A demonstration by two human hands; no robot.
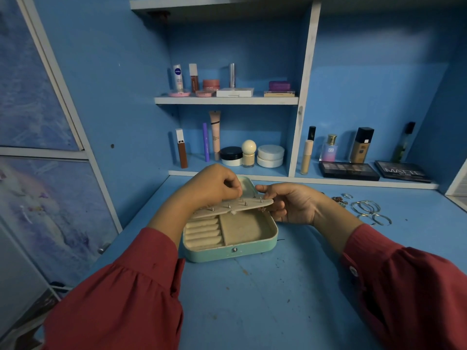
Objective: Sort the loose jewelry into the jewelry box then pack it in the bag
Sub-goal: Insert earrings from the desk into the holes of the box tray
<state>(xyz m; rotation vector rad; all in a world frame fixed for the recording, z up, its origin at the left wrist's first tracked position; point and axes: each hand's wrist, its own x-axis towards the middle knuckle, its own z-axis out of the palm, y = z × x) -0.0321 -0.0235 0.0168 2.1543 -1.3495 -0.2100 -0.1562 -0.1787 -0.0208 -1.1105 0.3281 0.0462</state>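
Note:
A mint-green jewelry box (227, 252) lies open on the blue desk, showing cream ring rolls on the left and a flat compartment on the right. Above it a cream earring panel (235, 207) with several small studs is held level. My right hand (290, 204) grips the panel's right end. My left hand (214, 184) hovers over the panel's middle, its fingertips pinching something small at a stud; what it is cannot be made out. Loose jewelry lies at the right: silver bangles (366, 207), hoop earrings (381, 219), a ring (347, 196) and a small dark piece (337, 199).
Shelves behind the desk hold cosmetics: tubes, jars (270, 155), a perfume bottle (329, 147) and two eyeshadow palettes (348, 171). A cabinet door with a floral panel (38, 198) stands at the left. No bag is in view.

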